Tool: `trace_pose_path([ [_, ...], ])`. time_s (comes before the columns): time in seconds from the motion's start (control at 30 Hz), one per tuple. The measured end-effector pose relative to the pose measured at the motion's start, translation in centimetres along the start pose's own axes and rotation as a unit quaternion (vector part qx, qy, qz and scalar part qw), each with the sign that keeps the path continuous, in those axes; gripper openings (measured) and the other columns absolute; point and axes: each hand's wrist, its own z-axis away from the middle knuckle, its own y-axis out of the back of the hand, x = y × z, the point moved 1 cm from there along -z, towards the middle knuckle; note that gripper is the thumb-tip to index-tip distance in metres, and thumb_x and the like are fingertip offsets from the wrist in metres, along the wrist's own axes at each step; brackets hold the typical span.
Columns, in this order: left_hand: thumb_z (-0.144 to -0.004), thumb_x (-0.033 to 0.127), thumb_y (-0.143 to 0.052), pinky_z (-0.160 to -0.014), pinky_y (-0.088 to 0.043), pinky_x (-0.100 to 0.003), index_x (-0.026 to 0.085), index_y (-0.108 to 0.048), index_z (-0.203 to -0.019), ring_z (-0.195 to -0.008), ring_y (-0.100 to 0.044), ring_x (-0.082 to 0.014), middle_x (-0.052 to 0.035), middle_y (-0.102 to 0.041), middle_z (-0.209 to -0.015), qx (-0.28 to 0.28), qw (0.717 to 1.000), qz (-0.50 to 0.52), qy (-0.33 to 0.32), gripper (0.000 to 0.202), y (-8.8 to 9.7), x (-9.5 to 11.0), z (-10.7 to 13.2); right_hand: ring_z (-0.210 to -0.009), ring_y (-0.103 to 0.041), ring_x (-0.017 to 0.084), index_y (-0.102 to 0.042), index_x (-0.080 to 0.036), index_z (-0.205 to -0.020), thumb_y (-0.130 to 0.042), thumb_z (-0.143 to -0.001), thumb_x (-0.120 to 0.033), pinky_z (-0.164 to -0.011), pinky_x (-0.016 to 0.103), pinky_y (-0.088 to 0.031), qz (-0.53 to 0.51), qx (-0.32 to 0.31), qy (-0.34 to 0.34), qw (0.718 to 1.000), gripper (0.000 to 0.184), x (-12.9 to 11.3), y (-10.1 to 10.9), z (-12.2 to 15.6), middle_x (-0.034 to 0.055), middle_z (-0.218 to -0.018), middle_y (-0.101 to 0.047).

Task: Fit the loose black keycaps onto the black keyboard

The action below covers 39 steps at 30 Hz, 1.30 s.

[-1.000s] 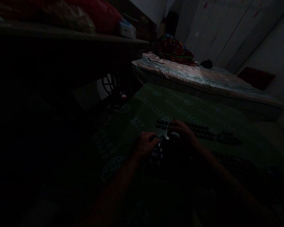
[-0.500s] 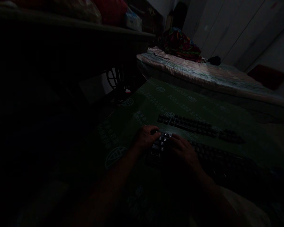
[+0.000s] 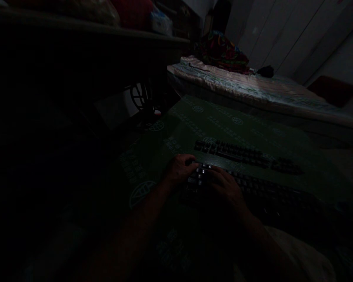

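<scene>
A black keyboard (image 3: 270, 192) lies across the green sheet in front of me, and its left-end keys catch some light. My left hand (image 3: 179, 169) is at the far left corner of the keyboard, with fingers curled around the edge and the thumb by the top keys. Just to the right, my right hand (image 3: 226, 188) is bent over the keys, fingers together and pointing left. Its fingertips are in deep shadow, so what they hold, if anything, is hidden. Beyond the keyboard, rows of dark keycaps (image 3: 232, 153) are laid out on the sheet.
The green sheet (image 3: 182, 121) carries white printed globes and lettering. A bed (image 3: 238, 84) with a striped cover and a bundled, patterned cloth (image 3: 223, 53) stands behind it. At the left is a dark table (image 3: 91, 29) with bags on top and a wheel (image 3: 138, 97) below.
The view has shifted slightly, so everything sits a little further left and up. Both hands stay at the left end of the keyboard, with hardly any change in pose.
</scene>
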Motion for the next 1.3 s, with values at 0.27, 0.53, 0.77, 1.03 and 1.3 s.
trace_pose_path([
  [0.27,-0.070,0.038,-0.059,-0.082,-0.049,-0.030,0.016,-0.070,-0.094,-0.088,-0.063,-0.0208,-0.0053,-0.070,-0.096,0.000,1.000,0.000,0.003,0.033,-0.1,-0.3,-0.1,-0.116,-0.050,0.023,-0.066,-0.016,-0.092,-0.038,-0.094,-0.022,-0.087,0.037,-0.051,0.000,-0.003,0.008,1.000,0.028,-0.1,-0.1,-0.2,0.0114,-0.109,-0.064],
  [0.53,-0.071,0.039,-0.058,-0.084,-0.049,-0.031,0.019,-0.069,-0.093,-0.090,-0.064,-0.0212,-0.0044,-0.070,-0.097,-0.002,1.000,0.002,-0.002,0.032,-0.1,-0.4,-0.2,-0.115,-0.052,0.024,-0.067,-0.018,-0.090,-0.043,-0.092,-0.021,-0.087,0.038,-0.050,0.032,-0.027,-0.003,0.999,0.024,-0.3,-0.3,-0.1,0.0092,-0.108,-0.064],
  [0.77,-0.070,0.039,-0.059,-0.084,-0.049,-0.033,0.019,-0.069,-0.091,-0.090,-0.064,-0.0220,-0.0045,-0.070,-0.096,-0.002,1.000,0.001,0.000,0.031,0.0,-0.2,-0.2,-0.109,-0.055,0.025,-0.067,-0.016,-0.080,-0.045,-0.090,-0.016,-0.081,0.036,-0.052,0.055,-0.009,0.001,0.998,0.024,-0.9,-0.1,-0.5,0.0093,-0.100,-0.066],
  [1.03,-0.068,0.041,-0.058,-0.086,-0.048,-0.033,0.019,-0.069,-0.093,-0.092,-0.063,-0.0228,-0.0054,-0.070,-0.099,-0.003,1.000,-0.001,0.010,0.035,-0.1,-0.5,-0.4,-0.110,-0.054,0.025,-0.068,-0.016,-0.079,-0.049,-0.089,-0.015,-0.084,0.037,-0.051,0.035,-0.020,-0.020,0.999,0.021,-0.9,-0.8,-0.6,0.0093,-0.098,-0.066],
  [1.3,-0.068,0.042,-0.057,-0.088,-0.048,-0.036,0.019,-0.068,-0.092,-0.093,-0.063,-0.0241,-0.0060,-0.069,-0.100,0.000,1.000,-0.001,0.008,0.036,0.2,-0.4,-0.4,-0.115,-0.052,0.023,-0.068,-0.017,-0.085,-0.052,-0.088,-0.018,-0.087,0.036,-0.052,0.007,-0.038,-0.044,0.998,0.016,-0.9,-1.9,0.0,0.0074,-0.101,-0.066],
])
